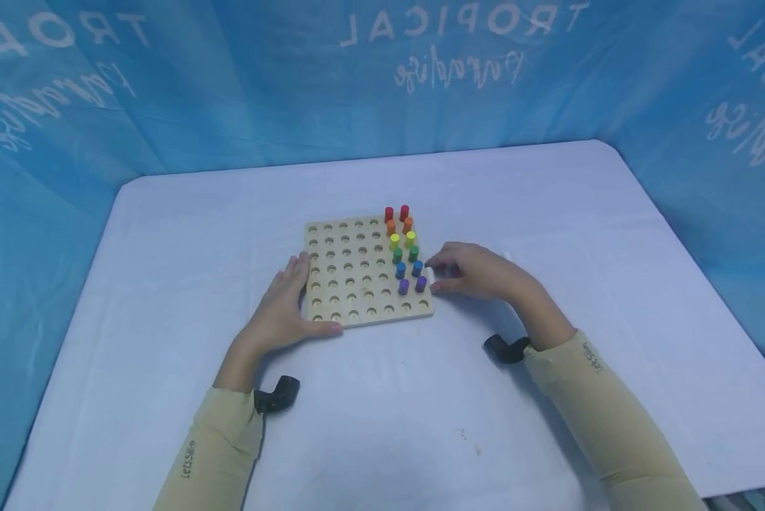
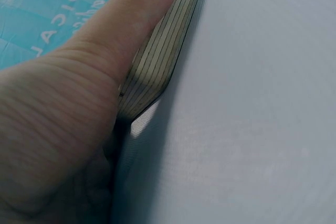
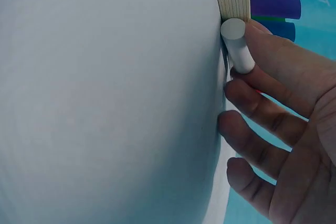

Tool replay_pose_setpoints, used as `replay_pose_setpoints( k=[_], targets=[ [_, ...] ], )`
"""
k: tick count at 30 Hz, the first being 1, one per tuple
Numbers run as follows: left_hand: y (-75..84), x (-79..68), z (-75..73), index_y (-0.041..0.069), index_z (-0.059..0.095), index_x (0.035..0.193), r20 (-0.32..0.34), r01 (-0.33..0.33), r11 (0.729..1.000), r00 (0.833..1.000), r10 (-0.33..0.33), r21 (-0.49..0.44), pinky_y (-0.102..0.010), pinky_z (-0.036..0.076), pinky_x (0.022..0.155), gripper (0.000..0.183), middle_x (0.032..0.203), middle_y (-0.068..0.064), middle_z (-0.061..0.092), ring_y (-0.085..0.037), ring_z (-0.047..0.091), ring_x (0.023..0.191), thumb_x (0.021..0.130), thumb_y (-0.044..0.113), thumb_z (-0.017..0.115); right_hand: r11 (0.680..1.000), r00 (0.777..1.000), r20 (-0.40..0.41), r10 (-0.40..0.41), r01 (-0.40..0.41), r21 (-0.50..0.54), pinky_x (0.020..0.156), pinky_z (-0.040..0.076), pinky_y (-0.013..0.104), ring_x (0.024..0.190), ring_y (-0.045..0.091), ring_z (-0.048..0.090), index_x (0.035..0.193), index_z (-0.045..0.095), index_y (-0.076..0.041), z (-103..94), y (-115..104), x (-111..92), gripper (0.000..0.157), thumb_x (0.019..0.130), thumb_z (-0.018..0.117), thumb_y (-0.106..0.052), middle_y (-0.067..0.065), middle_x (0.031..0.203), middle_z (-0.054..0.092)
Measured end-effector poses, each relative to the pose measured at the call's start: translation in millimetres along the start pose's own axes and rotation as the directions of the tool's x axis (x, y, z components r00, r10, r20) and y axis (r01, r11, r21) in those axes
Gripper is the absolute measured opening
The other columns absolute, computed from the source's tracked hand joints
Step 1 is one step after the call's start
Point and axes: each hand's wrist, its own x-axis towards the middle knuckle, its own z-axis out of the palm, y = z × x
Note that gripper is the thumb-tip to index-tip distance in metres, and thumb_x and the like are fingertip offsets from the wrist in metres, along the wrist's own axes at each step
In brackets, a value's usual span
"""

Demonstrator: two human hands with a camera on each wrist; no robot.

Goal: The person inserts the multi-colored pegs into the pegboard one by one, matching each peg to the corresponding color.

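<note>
A wooden pegboard (image 1: 355, 259) with rows of round holes lies on the table. Two columns of pegs stand upright along its right side: red (image 1: 389, 213), orange (image 1: 408, 225), yellow (image 1: 394, 240), green (image 1: 414, 253), blue (image 1: 400, 270) and purple (image 1: 404, 287). My left hand (image 1: 280, 305) rests around the board's near left corner, fingers extended on the left edge, thumb along the front edge. Beside the right edge, my right hand (image 1: 475, 270) pinches a white peg (image 3: 239, 48) between thumb and index finger, low at the tabletop. Its other fingers are loosely bent.
A white cloth covers the table (image 1: 382, 440). Blue printed curtains (image 1: 293, 85) hang behind it and at both sides. Just behind the right hand shows a small white object (image 1: 506, 255), partly hidden. Black wrist cameras (image 1: 279, 394) sit on both wrists.
</note>
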Motion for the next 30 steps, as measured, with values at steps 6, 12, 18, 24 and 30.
replay_pose_setpoints(
  k=[6,12,18,24,30],
  targets=[
    [0.3,-0.5,0.2,0.016,-0.006,0.160,-0.001,0.007,1.000,1.000,-0.007,-0.004,-0.053,0.001,0.127,0.142,0.169,-0.006,-0.003,-0.026,-0.006,0.156,0.062,0.062,0.086,0.997,0.999,-0.022,0.037,-0.035,0.071,0.090,0.056,0.038,0.102,0.020,0.061,0.125,0.067,-0.016,-0.5,-3.1,-1.6,0.044,0.084,0.080,-0.024,0.002,0.114,0.069],
    [0.2,-1.9,0.4,0.016,-0.007,0.160,-0.002,0.020,1.000,1.000,-0.020,-0.006,-0.055,0.002,0.126,0.143,0.169,-0.006,-0.004,-0.028,-0.005,0.156,0.062,0.063,0.086,0.988,0.997,-0.045,0.058,-0.051,0.149,0.087,0.055,0.036,0.097,0.019,0.062,0.120,0.067,-0.018,1.8,-1.1,1.0,0.038,0.084,0.080,-0.021,-0.001,0.103,0.070],
    [0.6,-1.8,0.0,0.016,-0.006,0.160,-0.004,0.010,1.000,1.000,-0.010,-0.013,-0.053,0.001,0.127,0.142,0.169,-0.006,-0.003,-0.027,-0.006,0.156,0.063,0.062,0.086,0.984,0.995,-0.085,0.052,-0.037,0.173,0.079,0.054,0.032,0.091,0.018,0.060,0.119,0.068,-0.019,2.7,1.6,0.8,0.035,0.085,0.079,-0.020,-0.001,0.099,0.069],
    [0.0,-1.4,0.0,0.017,-0.007,0.160,-0.006,0.001,1.000,1.000,-0.001,-0.011,-0.052,0.001,0.127,0.142,0.168,-0.006,-0.004,-0.026,-0.006,0.156,0.062,0.065,0.085,0.982,0.984,-0.175,0.042,-0.008,0.189,0.073,0.053,0.031,0.090,0.017,0.060,0.113,0.070,-0.024,1.4,1.3,-1.6,0.027,0.087,0.077,-0.021,-0.005,0.100,0.069],
    [0.1,-0.7,0.7,0.017,-0.006,0.160,-0.011,0.002,1.000,1.000,-0.002,-0.013,-0.052,0.001,0.127,0.142,0.169,-0.005,-0.004,-0.025,-0.006,0.157,0.062,0.066,0.084,0.979,0.968,-0.239,0.072,-0.023,0.202,0.070,0.052,0.032,0.092,0.018,0.059,0.110,0.071,-0.025,0.1,-0.1,-3.7,0.025,0.086,0.079,-0.023,-0.005,0.105,0.070]
  ],
)
